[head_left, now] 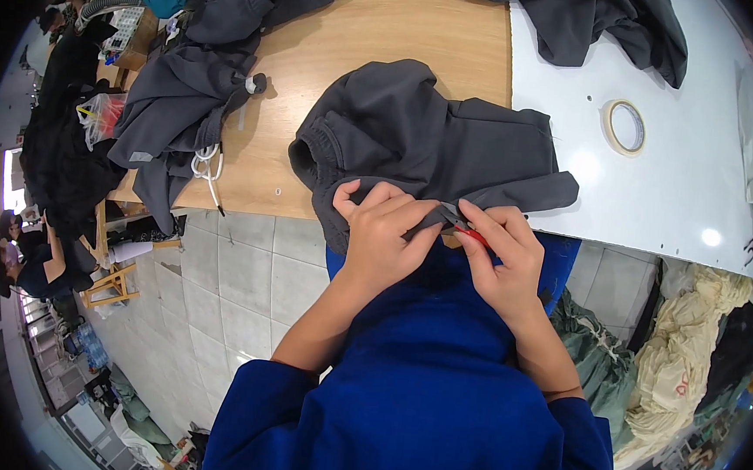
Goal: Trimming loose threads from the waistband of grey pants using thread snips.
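A dark grey garment [392, 131] with a gathered elastic waistband [323, 148] lies bunched at the table's near edge. My left hand [383, 235] is closed on the garment's near edge, pinching the cloth between thumb and fingers. Beside it, my right hand [509, 257] grips small thread snips [474, 235] with a red handle. Their dark blades point toward the cloth at my left fingertips. Whether the blades touch the fabric or a thread is too small to make out.
The wooden table [383, 17] meets a white board [574, 161] carrying a tape roll [624, 127]. More grey garments [186, 82] lie left and far, one with a white drawstring [206, 169]. Cream cloth [673, 361] hangs at right. Another person [39, 255] is far left.
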A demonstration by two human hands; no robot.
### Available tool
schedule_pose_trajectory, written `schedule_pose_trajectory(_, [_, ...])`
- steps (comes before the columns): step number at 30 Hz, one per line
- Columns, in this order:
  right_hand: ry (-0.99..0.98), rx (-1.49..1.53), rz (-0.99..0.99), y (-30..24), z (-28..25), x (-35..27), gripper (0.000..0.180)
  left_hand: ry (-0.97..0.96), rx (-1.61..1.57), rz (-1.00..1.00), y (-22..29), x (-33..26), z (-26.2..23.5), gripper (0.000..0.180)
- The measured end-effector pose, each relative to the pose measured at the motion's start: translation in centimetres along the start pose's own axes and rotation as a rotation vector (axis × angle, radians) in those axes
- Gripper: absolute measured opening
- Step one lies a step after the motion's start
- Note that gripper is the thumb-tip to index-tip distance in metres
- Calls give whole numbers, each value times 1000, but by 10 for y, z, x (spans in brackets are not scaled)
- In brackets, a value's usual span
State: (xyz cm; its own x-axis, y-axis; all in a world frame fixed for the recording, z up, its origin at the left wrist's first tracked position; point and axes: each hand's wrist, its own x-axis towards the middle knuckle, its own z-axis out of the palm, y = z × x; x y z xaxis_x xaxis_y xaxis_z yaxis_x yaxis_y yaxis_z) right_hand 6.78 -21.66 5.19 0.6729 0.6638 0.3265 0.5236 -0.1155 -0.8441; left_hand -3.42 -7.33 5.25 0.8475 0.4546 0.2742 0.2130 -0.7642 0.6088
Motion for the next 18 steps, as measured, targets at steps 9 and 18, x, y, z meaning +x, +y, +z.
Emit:
schedule_pose_trajectory(9, [16, -92, -25, -1, -4, -2, 35, 35, 31, 3, 9, 6, -3, 8])
schedule_pose_trajectory(18, [112, 132, 176, 6, -19, 2, 32, 25, -34, -44, 5, 5, -9, 10])
